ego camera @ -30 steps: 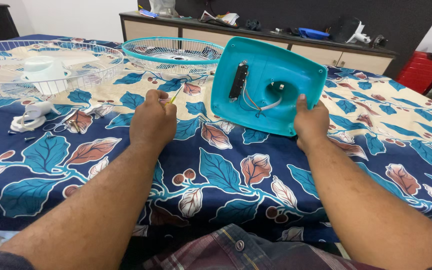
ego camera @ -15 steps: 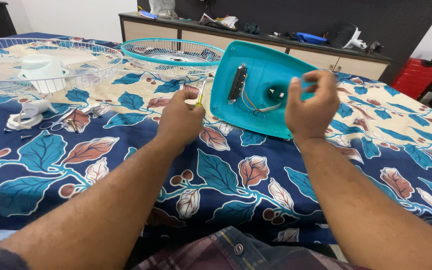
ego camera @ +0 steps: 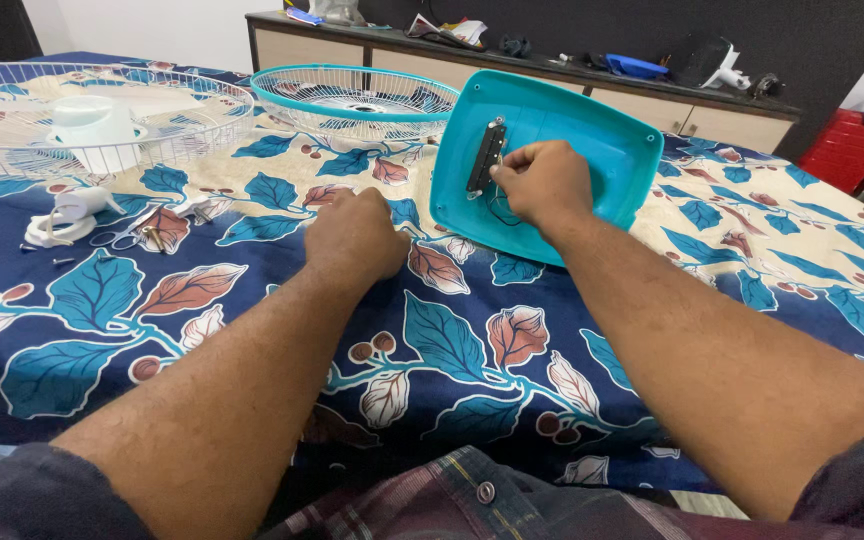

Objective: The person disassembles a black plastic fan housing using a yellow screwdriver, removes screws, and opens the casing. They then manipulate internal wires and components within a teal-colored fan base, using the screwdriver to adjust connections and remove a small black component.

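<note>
Teal plastic makes up the fan base [ego camera: 592, 160], which lies upside down on the leaf-printed cloth [ego camera: 452, 340] covering the table, its hollow underside facing up. The right hand [ego camera: 544, 182] rests inside that hollow, fingers curled tight at the black bracket [ego camera: 485, 157] near the left wall; whether they pinch a wire or a screw there cannot be told, since the knuckles hide the tips. The left hand [ego camera: 355, 232] sits as a loose fist on the cloth just beside the base, apparently closed, and nothing shows in its grip.

The likeliest risk is that the base slides or tips, because only one hand bears on it and the cloth could shift under it. A pull at the bracket could also strain thin wiring beneath the fingers. Small loose parts [ego camera: 142, 232] lie on the cloth near the white piece [ego camera: 67, 215], and a tug on the fabric could scatter them. Two wire grilles, a white one [ego camera: 12, 150] and a teal-rimmed one [ego camera: 357, 100], lie well apart behind.
</note>
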